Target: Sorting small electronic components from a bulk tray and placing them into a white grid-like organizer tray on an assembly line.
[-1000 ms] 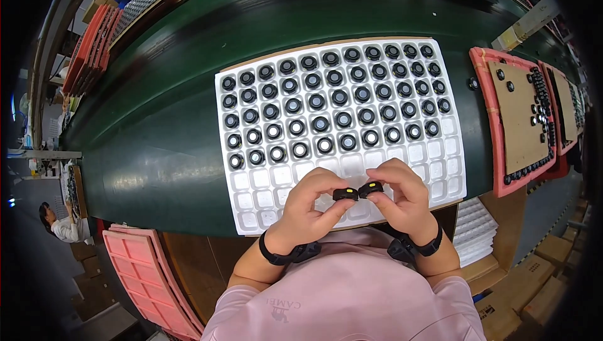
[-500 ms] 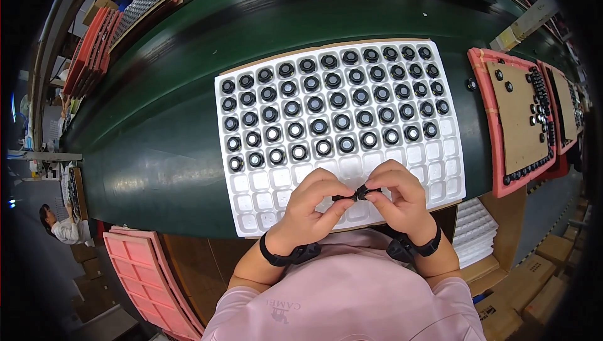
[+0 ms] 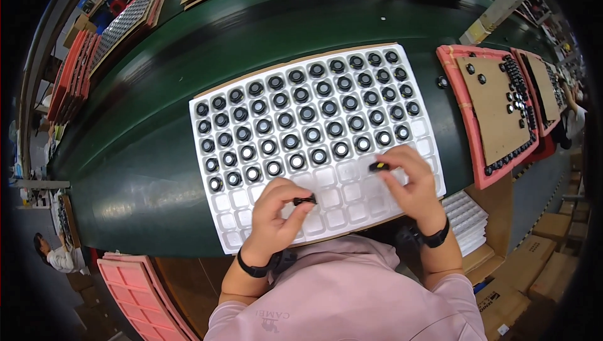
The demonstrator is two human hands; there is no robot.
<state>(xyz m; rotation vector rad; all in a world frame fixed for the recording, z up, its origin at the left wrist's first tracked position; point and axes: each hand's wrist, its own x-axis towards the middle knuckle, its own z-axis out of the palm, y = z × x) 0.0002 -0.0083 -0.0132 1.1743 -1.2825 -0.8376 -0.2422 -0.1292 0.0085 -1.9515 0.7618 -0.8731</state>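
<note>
**Black parts, one pinched in each hand, over a half-bare white tray**

Nearest: pink shirt (image 3: 358,284), dark chest print (image 3: 270,322) of a small emblem plus a line of lettering, upside down from this view. Black wristband on each wrist.

Left hand (image 3: 274,215): grip clamped, thumb and fingers, on a small black part (image 3: 304,200), held over vacant cells. Right hand (image 3: 411,184): grip clamped on a second black part (image 3: 377,166) with a yellow mark, just below the lowest occupied row; contact with the tray cannot be told. Hands well apart.

Beneath both: white moulded tray (image 3: 355,212), near rows vacant. Far rows hold round black pieces (image 3: 307,113) with pale centres. Tray rests on a green worktop (image 3: 138,171).

Lower right: stack of white trays (image 3: 465,221); brown cartons (image 3: 502,303), one bearing dark printed lettering and a small white label. Lower left: pink panels (image 3: 135,284), ribbed.

Right, further out: one loose round piece (image 3: 442,81) beside a pink-rimmed tray (image 3: 453,77) with brown board and more black pieces.

Far left: co-worker (image 3: 63,258), pale top. Beyond, upper left: filled trays (image 3: 125,24), leaning.
</note>
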